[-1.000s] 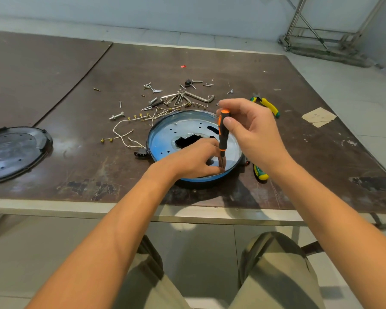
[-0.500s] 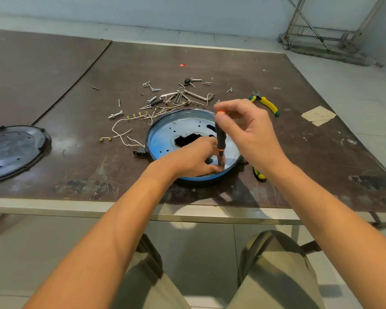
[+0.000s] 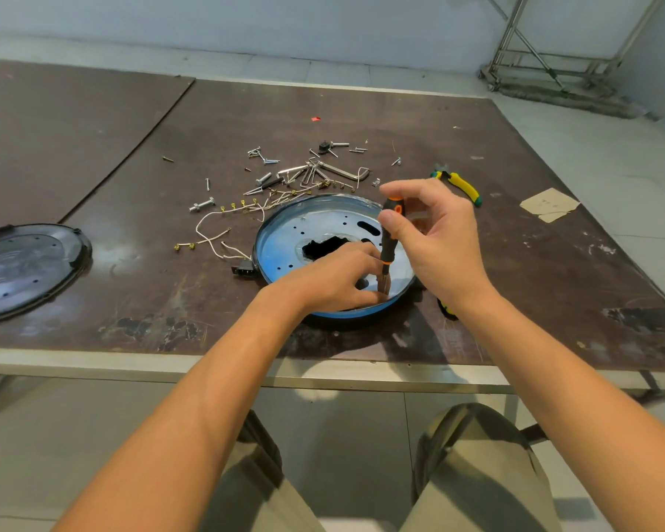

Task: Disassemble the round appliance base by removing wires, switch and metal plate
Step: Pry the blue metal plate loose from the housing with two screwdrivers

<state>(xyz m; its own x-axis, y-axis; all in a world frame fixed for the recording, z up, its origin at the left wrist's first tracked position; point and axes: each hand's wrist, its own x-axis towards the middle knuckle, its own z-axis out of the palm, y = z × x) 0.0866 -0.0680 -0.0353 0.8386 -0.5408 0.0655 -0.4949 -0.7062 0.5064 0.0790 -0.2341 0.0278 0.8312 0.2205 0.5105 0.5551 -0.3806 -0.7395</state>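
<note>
The round appliance base [image 3: 285,240] lies near the table's front edge, its shiny metal plate showing a dark hole in the middle. My right hand [image 3: 438,240] pinches the top of an orange and black screwdriver [image 3: 387,243], which stands upright with its tip near the plate's front rim. My left hand [image 3: 334,278] rests inside the base, fingers curled next to the screwdriver tip; whatever lies under them is hidden. White wires [image 3: 216,232] with brass terminals trail from the base's left side by a black plug socket [image 3: 242,269].
Loose screws, bolts and hex keys [image 3: 315,172] lie scattered behind the base. Yellow-green pliers [image 3: 459,184] lie at the right, and another yellow-green tool [image 3: 447,309] peeks from under my right wrist. A black round cover [image 3: 24,266] sits at far left. The table's front edge [image 3: 131,362] is close.
My right fingers have shifted on the screwdriver handle, which stays upright at the same spot on the plate. My left hand has not moved.
</note>
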